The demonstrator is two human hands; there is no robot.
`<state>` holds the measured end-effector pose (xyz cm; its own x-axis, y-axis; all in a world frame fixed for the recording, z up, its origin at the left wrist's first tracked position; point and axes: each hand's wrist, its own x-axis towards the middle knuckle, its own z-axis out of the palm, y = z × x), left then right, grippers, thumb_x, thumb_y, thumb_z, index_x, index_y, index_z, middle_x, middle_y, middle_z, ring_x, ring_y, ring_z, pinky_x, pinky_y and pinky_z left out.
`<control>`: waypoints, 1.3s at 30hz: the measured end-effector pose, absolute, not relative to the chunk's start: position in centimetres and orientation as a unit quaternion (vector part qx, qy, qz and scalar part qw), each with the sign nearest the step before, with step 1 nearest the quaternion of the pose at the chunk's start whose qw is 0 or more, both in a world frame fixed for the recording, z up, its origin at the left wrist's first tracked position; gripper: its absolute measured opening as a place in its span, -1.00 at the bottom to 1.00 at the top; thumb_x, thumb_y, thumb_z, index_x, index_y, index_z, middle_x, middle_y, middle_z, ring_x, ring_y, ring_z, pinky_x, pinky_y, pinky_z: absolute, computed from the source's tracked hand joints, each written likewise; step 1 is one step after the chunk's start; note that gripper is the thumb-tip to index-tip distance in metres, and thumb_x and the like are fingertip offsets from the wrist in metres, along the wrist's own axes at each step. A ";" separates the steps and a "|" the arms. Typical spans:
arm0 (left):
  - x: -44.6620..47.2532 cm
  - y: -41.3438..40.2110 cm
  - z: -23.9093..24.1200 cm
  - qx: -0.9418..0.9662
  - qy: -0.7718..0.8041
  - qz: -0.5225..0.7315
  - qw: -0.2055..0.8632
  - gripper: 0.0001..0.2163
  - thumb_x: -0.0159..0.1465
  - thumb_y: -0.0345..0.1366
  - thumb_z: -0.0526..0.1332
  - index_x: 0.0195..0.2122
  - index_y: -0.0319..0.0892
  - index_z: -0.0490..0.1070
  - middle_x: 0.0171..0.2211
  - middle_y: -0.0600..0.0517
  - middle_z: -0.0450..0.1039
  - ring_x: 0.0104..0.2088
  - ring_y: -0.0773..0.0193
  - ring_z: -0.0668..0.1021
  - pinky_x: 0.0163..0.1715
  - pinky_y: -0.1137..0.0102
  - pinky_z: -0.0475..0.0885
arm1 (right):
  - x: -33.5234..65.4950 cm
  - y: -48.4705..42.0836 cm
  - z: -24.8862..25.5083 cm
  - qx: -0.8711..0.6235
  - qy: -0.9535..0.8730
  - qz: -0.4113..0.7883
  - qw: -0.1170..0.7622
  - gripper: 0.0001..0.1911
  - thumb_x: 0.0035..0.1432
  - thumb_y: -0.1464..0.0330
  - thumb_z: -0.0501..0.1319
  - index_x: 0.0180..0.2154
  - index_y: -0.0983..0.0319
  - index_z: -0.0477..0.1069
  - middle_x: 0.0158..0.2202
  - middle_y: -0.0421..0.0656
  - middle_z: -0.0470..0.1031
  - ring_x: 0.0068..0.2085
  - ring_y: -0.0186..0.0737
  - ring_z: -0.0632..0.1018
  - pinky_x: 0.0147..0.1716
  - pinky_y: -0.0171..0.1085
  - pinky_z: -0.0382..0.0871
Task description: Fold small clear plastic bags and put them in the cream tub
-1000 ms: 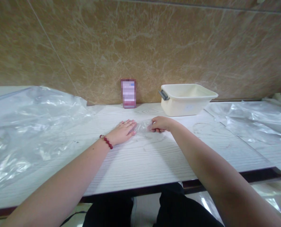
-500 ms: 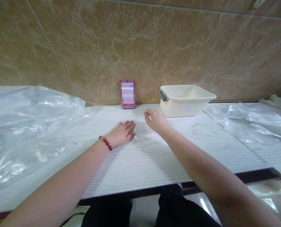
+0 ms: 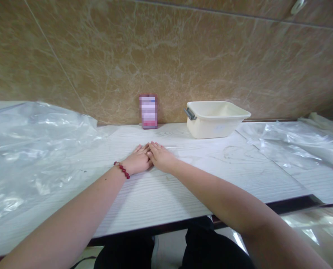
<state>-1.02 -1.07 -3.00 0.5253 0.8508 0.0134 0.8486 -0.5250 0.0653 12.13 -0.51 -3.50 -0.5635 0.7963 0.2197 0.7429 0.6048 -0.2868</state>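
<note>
My left hand [image 3: 137, 160] lies flat on the white wood-grain table [image 3: 155, 198], fingers stretched out, a red bead bracelet [image 3: 123, 170] around its wrist. Overlapping its fingers is my right hand [image 3: 162, 157], also laid flat with fingers extended. A small piece of clear plastic film [image 3: 172, 149] shows beside and partly beneath the right hand. How far the film reaches under both hands is hidden.
A phone [image 3: 149, 112] leans upright against the marble wall [image 3: 127, 56]. Right of it stands a cream plastic bin [image 3: 211, 127] with a grey handle. Clear plastic sheets [image 3: 43, 149] cover the table's left, and more clear plastic [image 3: 295, 144] lies at the right.
My right hand has come down and left from near the bin, uncurled, and now lies over the left hand's fingers. The left hand stays in about the same place.
</note>
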 end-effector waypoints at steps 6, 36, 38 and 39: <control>-0.9 -1.1 -3.0 0.857 0.513 0.026 0.045 -0.50 0.18 -0.21 -0.21 0.13 -0.32 -0.11 0.15 -0.10 -0.11 0.14 0.19 -0.03 0.06 0.23 -0.18 | 13.0 -0.7 -3.6 -0.485 -0.861 0.076 0.136 -0.42 0.15 0.19 -0.27 0.10 0.42 -0.05 0.12 0.02 -0.01 0.12 -0.12 0.04 0.06 -0.11 -0.10; 0.5 -2.1 -2.1 0.823 0.550 0.140 -0.031 -0.54 0.22 -0.26 -0.22 0.10 -0.40 -0.06 0.10 -0.17 0.04 0.11 0.17 0.07 0.06 0.16 -0.08 | 16.8 0.1 -2.0 -0.575 -0.806 0.119 -0.081 -0.32 0.01 -0.03 -0.37 0.14 0.07 -0.39 0.18 -0.31 -0.47 0.15 -0.05 -0.34 -0.06 0.20 -0.50; 1.7 -2.6 -1.9 0.837 0.523 0.160 -0.001 -0.57 0.22 -0.30 -0.22 0.09 -0.39 -0.03 0.08 -0.16 0.08 0.09 0.24 0.11 0.06 0.26 -0.04 | 16.7 0.1 -1.9 -0.576 -0.805 0.111 -0.088 -0.34 0.03 0.00 -0.36 0.14 0.09 -0.39 0.18 -0.29 -0.47 0.15 -0.05 -0.34 -0.06 0.20 -0.48; 2.5 -2.9 -1.7 0.844 0.508 0.172 0.015 -0.57 0.21 -0.31 -0.22 0.09 -0.38 -0.03 0.08 -0.16 0.07 0.09 0.27 0.12 0.06 0.30 -0.02 | 16.6 0.1 -1.8 -0.580 -0.801 0.106 -0.101 -0.36 0.05 0.03 -0.34 0.14 0.10 -0.40 0.18 -0.29 -0.48 0.15 -0.04 -0.34 -0.06 0.21 -0.48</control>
<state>2.47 -2.92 -1.72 0.4247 0.8629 0.2738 0.8523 -0.4831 0.2005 16.62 0.10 -1.82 -0.3069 0.9080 -0.2853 0.9509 0.3051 -0.0520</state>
